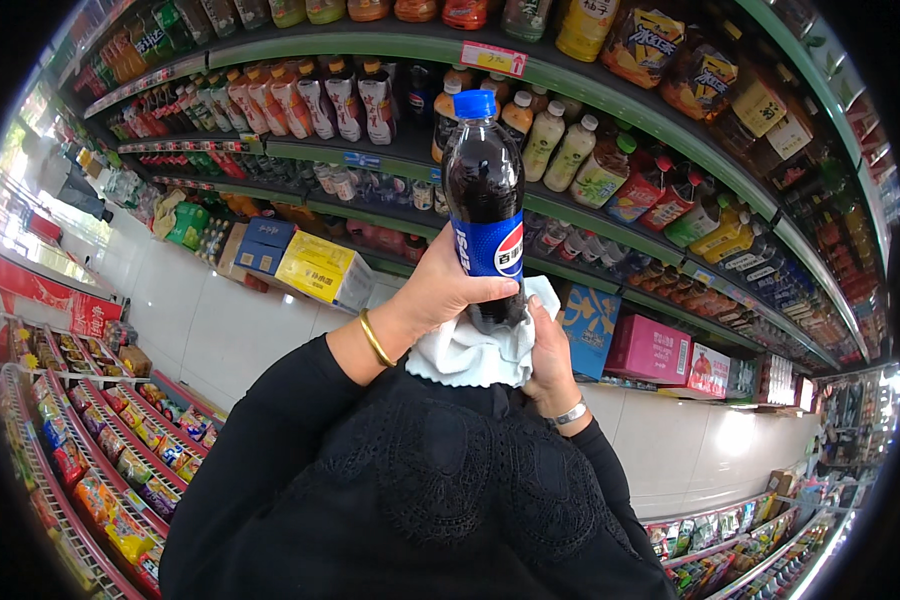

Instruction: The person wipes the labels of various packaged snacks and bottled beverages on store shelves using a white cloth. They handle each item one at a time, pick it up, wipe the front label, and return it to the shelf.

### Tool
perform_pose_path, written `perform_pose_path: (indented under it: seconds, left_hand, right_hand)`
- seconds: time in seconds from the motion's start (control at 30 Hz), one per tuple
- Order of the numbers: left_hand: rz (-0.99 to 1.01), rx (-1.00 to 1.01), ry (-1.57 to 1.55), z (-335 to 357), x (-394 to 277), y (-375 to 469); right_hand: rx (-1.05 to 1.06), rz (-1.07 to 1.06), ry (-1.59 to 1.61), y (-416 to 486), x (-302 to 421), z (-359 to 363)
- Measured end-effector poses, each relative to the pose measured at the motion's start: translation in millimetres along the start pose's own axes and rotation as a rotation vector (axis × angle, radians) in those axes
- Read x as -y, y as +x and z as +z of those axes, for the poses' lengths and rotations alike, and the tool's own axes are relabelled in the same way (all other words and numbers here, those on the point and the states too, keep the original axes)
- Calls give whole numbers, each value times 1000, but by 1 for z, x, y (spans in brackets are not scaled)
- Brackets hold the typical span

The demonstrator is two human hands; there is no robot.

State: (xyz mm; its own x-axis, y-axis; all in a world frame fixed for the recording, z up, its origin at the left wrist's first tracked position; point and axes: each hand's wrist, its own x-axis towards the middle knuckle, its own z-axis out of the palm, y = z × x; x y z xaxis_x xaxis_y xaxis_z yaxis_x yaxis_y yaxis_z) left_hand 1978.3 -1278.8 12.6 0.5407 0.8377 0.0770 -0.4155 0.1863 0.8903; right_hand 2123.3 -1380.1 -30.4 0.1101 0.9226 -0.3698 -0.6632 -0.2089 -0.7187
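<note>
A Pepsi bottle [484, 180] of dark cola, with a blue cap and a blue label, stands upright in front of my chest. Around its lower half, my left hand [439, 285] grips it, the thumb across the front below the label. My right hand [551, 352] pinches a white cloth [472, 356] with scalloped edges at the bottle's base. The cloth drapes under and behind the base, and part of it sticks up on the right. Some fingers of both hands are hidden behind the bottle and cloth.
Shelves [390, 157] of bottled drinks curve across the front. Cartons stand on the floor below, among them a yellow box [319, 266], a blue box [591, 326] and a pink box [647, 351]. Snack racks [105, 450] are at lower left and lower right [735, 547]. A person's legs [82, 196] show far left.
</note>
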Motion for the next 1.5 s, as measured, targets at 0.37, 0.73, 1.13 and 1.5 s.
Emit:
perform_pose_path:
  seconds: [0.37,0.73,1.13,1.5]
  left_hand:
    - [44,-109,872,5,10,0]
    - [-114,382,615,7,-4,0]
    - [76,22,625,5,7,16]
    - [174,11,309,-8,10,18]
  right_hand:
    - [127,-734,-232,0,67,23]
    - [329,-451,-108,42,130,33]
    - [-47,-836,-496,55,43,57]
    - [206,-226,-110,42,-10,-9]
